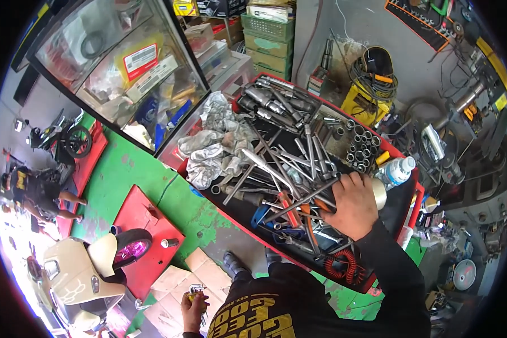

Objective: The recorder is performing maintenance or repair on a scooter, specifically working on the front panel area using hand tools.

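My right hand reaches down into a red tool tray crowded with wrenches, sockets and pliers. Its fingers are curled among the long steel wrenches near a roll of tape; whether they grip one tool I cannot tell. My left hand hangs low by my side and holds a small tool with a yellow and metal head. Grey rags lie at the tray's left end. A clear plastic bottle stands at the tray's right edge.
A glass display cabinet with boxed parts stands to the left. A beige scooter sits on a red ramp over green floor, with flattened cardboard beside it. Another person crouches far left. A yellow machine and clutter fill the right.
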Demonstrator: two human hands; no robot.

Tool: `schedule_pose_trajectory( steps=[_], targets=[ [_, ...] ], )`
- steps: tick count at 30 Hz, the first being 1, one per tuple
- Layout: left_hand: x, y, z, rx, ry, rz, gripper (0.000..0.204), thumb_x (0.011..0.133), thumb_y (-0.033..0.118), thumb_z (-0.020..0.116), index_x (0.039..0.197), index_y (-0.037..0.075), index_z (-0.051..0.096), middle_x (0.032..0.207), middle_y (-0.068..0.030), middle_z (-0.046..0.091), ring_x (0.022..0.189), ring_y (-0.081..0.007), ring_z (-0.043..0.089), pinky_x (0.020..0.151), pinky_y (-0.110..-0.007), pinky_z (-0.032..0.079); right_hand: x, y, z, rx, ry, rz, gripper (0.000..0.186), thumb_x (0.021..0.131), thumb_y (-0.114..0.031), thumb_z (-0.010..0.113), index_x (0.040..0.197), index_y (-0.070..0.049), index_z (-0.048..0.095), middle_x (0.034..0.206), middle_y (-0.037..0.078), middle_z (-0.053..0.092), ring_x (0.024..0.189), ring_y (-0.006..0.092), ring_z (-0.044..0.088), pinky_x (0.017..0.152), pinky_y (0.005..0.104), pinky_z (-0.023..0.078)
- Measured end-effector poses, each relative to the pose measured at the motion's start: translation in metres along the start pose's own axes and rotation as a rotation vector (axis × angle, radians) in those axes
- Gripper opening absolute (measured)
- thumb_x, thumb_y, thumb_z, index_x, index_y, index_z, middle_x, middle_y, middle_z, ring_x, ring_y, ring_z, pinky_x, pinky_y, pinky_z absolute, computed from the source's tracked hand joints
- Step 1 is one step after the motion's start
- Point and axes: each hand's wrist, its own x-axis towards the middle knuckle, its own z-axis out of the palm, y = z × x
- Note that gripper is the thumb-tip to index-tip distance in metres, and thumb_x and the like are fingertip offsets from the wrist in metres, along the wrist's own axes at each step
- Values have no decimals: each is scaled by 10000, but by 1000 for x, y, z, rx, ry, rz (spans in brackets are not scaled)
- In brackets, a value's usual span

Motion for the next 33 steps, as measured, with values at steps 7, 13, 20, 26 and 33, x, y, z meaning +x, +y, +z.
schedule_pose_trajectory(
  steps=[7,13,20,26,33],
  targets=[
    [-5,8,6,34,16,-1,199,937,136,558,1088,7,545,924,-150,653,737,-209,634,646,-293,536,25,4,-21,43,-260,172,362,676,-399,710,817,-71,655,777,137,638,732,356,598,746,434,486],
    [4,18,2,6,-19,-11,196,939,113,562,1093,-6,541,954,-148,646,826,-207,643,673,-292,542,36,28,-1,26,-185,56,310,688,-402,700,807,-119,655,708,131,654,671,375,621,608,460,476],
    [6,24,-5,49,-46,-17,204,943,117,563,1101,-12,547,943,-155,649,804,-206,638,669,-289,541,59,18,-29,-29,-170,65,308,706,-402,704,799,-115,641,713,128,653,692,373,625,617,460,469],
    [6,21,-6,67,-62,-1,204,946,113,559,1105,-15,549,942,-155,650,790,-206,637,665,-292,543,77,28,-35,-40,-119,-19,306,731,-387,711,807,-101,633,720,132,650,719,371,626,641,458,469],
    [8,-2,-20,78,-75,36,220,953,169,553,1117,23,557,926,-154,664,670,-197,615,622,-266,517,78,40,-30,40,-230,-54,294,770,-356,706,868,-88,634,787,128,662,750,361,629,667,452,476]
  ],
)
